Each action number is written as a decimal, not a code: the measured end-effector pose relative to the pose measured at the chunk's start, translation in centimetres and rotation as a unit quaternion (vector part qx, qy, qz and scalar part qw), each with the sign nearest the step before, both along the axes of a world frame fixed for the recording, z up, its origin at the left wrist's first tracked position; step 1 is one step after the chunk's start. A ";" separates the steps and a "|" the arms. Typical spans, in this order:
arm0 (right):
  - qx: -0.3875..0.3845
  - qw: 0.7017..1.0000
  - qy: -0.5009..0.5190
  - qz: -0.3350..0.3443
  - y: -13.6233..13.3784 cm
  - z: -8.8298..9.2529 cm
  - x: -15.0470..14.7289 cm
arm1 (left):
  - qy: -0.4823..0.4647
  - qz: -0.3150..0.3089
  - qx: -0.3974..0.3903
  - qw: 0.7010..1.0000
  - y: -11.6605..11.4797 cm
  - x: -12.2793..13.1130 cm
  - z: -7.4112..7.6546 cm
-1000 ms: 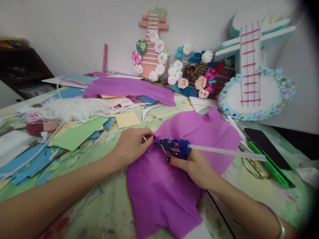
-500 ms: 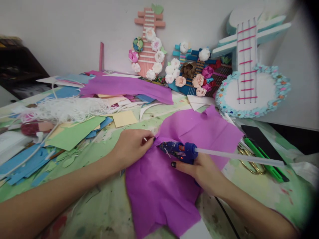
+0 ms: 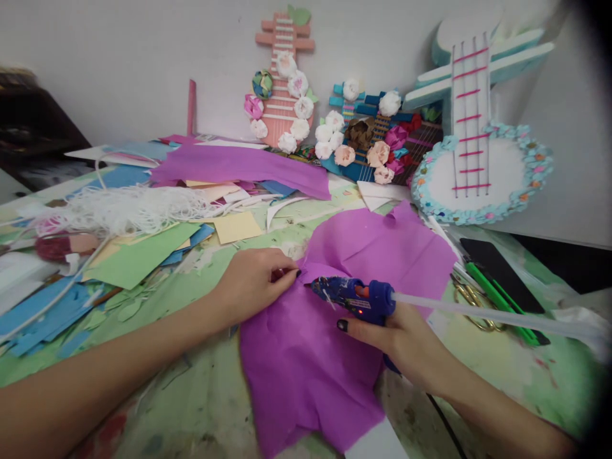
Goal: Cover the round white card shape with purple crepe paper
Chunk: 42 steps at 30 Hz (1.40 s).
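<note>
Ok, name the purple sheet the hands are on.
The near purple sheet: left hand pinches its edge, right hand holds the glue gun over it. The far purple sheet lies untouched.

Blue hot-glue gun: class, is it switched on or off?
On, it seems: a small red light glows on the side of the blue plastic hot-glue gun, gripped in the right hand.

Atop tissue paper [image 3: 306, 363], glue gun [image 3: 363, 298]; scissors [image 3: 459, 293] further right
</note>
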State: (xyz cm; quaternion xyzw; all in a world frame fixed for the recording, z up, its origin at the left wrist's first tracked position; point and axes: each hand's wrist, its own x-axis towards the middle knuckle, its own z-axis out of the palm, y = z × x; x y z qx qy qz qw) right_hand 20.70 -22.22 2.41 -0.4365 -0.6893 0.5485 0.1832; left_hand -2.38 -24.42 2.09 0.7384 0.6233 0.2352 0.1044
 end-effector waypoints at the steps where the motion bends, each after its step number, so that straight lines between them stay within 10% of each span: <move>1: -0.004 1.000 -0.001 0.000 0.0 0.0 0.0 | 0.000 -0.007 -0.002 1.000 0.0 0.0 0.0; 19: 0.007 0.998 0.055 -0.028 -0.1 0.9 1.0 | -0.115 -0.138 -0.068 0.981 0.1 -2.2 -0.6; 42: 0.032 0.991 0.063 -0.111 -0.6 1.1 1.6 | -0.150 -0.146 -0.073 0.975 0.3 -2.6 -0.8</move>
